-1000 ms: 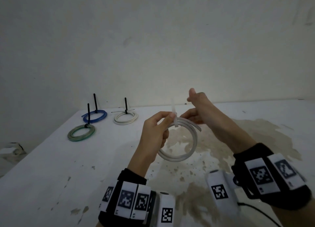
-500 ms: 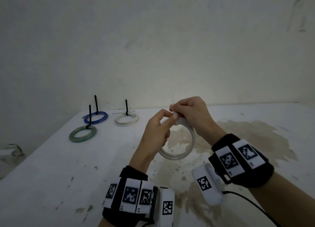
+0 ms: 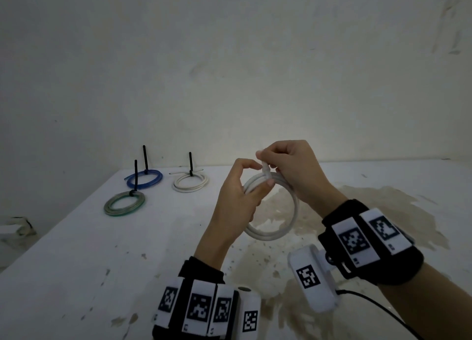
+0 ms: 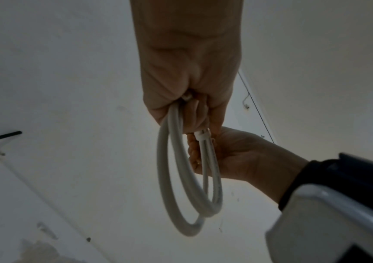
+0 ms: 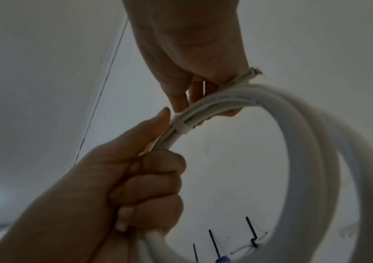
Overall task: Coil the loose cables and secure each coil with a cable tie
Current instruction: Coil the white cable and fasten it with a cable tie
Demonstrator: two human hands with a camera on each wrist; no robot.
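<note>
A white cable coil (image 3: 277, 233) hangs in the air over the table (image 3: 76, 250). My left hand (image 3: 251, 184) grips its upper left part with fingers curled round the strands. A white cable tie (image 3: 265, 171) wraps the strands at the top of the coil, and my right hand (image 3: 270, 161) pinches it from above. In the right wrist view the tie band (image 5: 179, 127) sits just above the left hand's thumb (image 5: 156, 122), and a cut cable end (image 5: 254, 72) pokes out past the right hand. In the left wrist view the coil (image 4: 176, 178) dangles below both hands.
At the table's back left lie three tied coils: a blue coil (image 3: 145, 180), a green coil (image 3: 124, 203) and a white coil (image 3: 190, 182), each with a black tie tail standing up. A brown stain (image 3: 357, 212) spreads under my hands. A wall stands right behind the table.
The right hand, earlier raised away from the coil with the tie tail pulled up, has come back down onto the tie. The left hand kept its grip on the coil.
</note>
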